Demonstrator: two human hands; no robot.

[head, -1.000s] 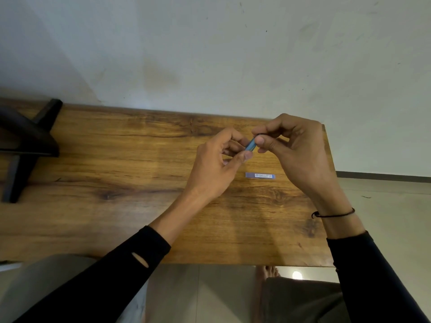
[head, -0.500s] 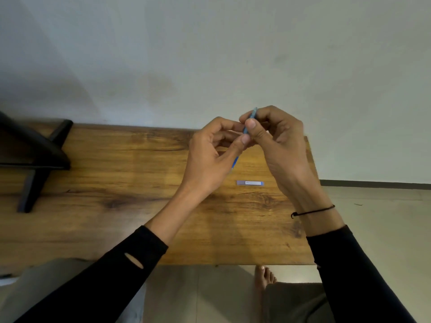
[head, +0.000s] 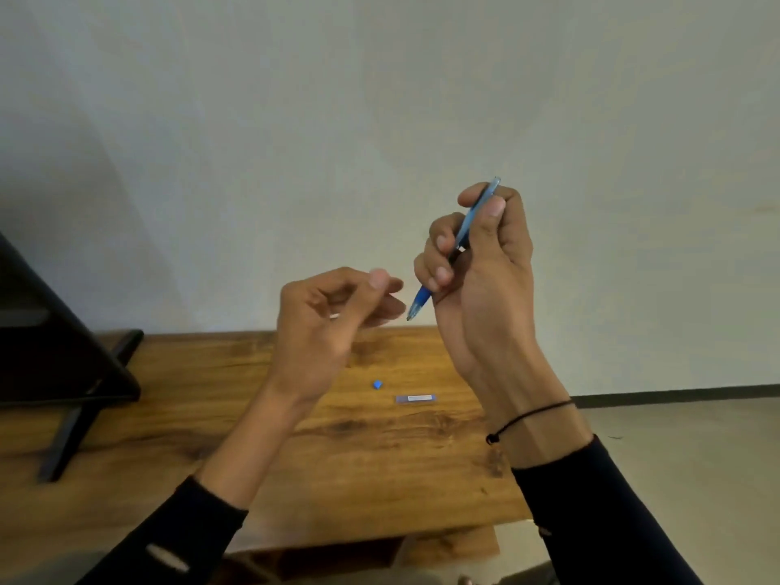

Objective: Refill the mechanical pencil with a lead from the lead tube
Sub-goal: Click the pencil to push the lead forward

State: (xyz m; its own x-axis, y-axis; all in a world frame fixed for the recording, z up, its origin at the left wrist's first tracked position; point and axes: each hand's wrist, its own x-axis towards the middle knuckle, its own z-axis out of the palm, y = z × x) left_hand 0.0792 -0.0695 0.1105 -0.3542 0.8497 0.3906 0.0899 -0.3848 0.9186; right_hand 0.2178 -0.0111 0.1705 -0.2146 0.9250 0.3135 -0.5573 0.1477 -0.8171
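Observation:
My right hand (head: 485, 306) is raised above the wooden table (head: 202, 399) and grips a blue mechanical pencil (head: 422, 298). The pencil is tilted, its tip pointing down-left and its back end sticking up past my thumb. My left hand (head: 329, 331) hovers just left of the pencil tip, blurred, with its fingers loosely curled and apart and nothing visibly held. A small blue cap (head: 377, 384) lies on the table below my left hand. The clear lead tube (head: 415, 399) lies flat just to the right of the cap.
A black stand with a slanted leg (head: 63, 365) occupies the left end of the table. A pale wall rises behind the table. The table's right edge is near my right wrist, with floor beyond it.
Both hands have risen and separated. My left hand let go of the pencil's end, and a small blue cap now lies on the table. The right hand keeps the pencil.

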